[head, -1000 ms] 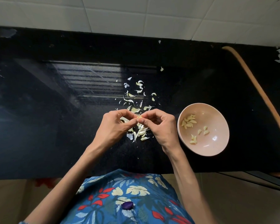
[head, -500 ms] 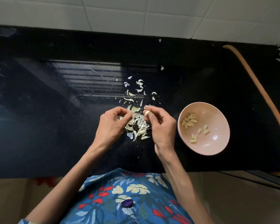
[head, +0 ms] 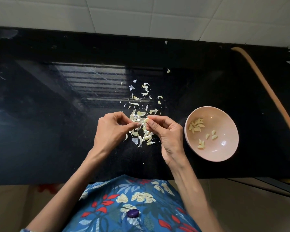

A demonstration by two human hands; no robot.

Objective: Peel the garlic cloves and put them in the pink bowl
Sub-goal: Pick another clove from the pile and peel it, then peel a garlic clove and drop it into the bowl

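The right hand (head: pixel 166 131) pinches a pale garlic clove (head: pixel 146 121) with thumb and fingers, above the peels (head: pixel 141 136) on the worktop (head: pixel 57 131). The left hand (head: pixel 110 129) is curled; whether it holds skin, I cannot tell. The clove looks peeled, so next it should go into the pink bowl (head: pixel 224 128) nearby.

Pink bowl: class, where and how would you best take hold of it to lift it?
I would pinch the pink bowl at its near rim, coming from the person's side, thumb inside and fingers under the outer wall. It sits upright, the rim is thin, and the peeled cloves lie toward its left, leaving that near wall bare.
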